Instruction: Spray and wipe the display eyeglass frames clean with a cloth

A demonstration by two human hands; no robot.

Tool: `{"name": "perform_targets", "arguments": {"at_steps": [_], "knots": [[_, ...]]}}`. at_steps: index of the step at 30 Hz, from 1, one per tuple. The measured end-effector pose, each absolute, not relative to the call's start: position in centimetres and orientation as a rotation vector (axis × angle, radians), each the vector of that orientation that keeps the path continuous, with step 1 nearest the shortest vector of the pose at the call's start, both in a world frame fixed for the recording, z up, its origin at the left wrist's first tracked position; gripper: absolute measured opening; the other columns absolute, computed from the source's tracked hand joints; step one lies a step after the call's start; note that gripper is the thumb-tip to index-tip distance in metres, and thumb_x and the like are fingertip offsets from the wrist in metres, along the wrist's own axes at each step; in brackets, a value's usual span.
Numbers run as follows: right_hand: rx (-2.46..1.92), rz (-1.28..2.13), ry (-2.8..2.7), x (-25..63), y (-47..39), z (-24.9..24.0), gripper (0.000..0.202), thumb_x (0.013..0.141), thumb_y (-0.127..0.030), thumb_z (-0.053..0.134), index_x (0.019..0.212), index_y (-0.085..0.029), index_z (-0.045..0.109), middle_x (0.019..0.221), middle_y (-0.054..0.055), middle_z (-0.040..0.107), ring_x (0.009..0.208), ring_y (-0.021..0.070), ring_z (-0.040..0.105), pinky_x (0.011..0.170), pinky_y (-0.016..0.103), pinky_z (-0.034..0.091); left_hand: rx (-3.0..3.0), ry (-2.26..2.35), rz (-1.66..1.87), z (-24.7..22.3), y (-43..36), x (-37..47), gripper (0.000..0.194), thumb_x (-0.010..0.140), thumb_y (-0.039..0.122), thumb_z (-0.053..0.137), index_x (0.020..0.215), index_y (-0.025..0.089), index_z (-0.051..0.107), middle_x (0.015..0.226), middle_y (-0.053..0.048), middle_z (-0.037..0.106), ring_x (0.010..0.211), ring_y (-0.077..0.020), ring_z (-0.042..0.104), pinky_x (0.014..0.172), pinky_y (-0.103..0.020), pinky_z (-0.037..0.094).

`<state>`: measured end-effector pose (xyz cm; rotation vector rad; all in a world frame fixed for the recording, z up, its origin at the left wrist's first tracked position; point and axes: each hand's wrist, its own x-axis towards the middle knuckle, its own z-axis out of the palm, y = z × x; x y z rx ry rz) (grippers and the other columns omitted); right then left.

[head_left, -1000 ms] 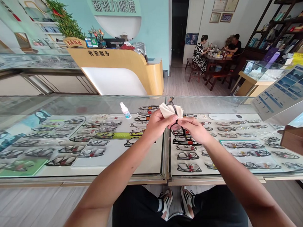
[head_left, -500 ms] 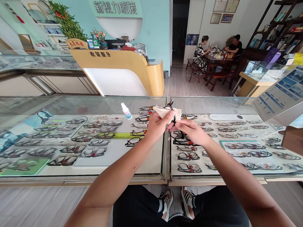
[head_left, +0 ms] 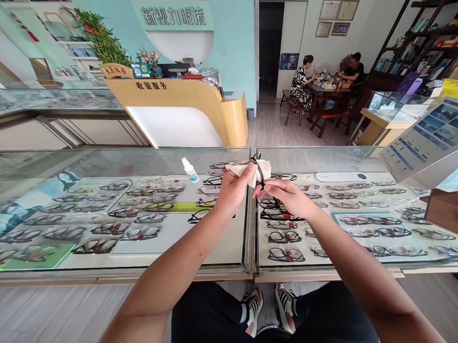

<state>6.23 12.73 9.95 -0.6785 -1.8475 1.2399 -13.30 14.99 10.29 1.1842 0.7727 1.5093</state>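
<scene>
A pair of dark-framed glasses (head_left: 260,180) is held up above the glass counter, over the seam between two cases. My left hand (head_left: 235,187) pinches a cream cleaning cloth (head_left: 264,170) around part of the frame, with the thumb pressed on the cloth. Much of the lens there is hidden by the cloth. My right hand (head_left: 284,193) grips the frame's lower part between thumb and fingers. To the left of my hands, a small white spray bottle (head_left: 190,170) stands on the glass top.
Under the glass of the display counter (head_left: 216,242) lie rows of eyeglasses (head_left: 284,236). At the right a tilted white printed display box (head_left: 430,139) rises beside a brown box (head_left: 450,211). Beyond stands a cashier desk (head_left: 174,113). Two people sit at a table farther back.
The cloth and my left thumb have shifted slightly on the glasses, and the frame has turned a little. My right hand keeps its grip. The camera view has tipped slightly.
</scene>
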Motion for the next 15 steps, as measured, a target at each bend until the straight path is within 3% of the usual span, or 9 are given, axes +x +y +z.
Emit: {"name": "perform_targets", "arguments": {"at_steps": [7,15], "knots": [[-0.677,1.267,-1.831,6.5,12.6,10.3,0.048,0.114,-0.064,0.063,0.106,-0.024,0.088,0.111,0.006,0.085,0.106,0.0231,0.075,0.107,0.040,0.057,1.293,0.771,1.472,10.9,15.4,-14.1,0.059,0.082,0.076,0.096,0.085,0.019,0.081,0.074,-0.003,0.074,0.067,-0.0173,0.067,0.062,-0.030,0.055],[-0.708,1.272,-1.840,7.1,12.8,10.3,0.041,0.114,-0.057,0.065,0.101,-0.024,0.087,0.107,0.005,0.086,0.104,0.0239,0.075,0.107,0.041,0.059,1.333,0.785,1.400,10.4,16.7,-15.5,0.059,0.079,0.073,0.100,0.091,0.018,0.085,0.088,-0.006,0.081,0.084,-0.0218,0.074,0.079,-0.034,0.057]]}}
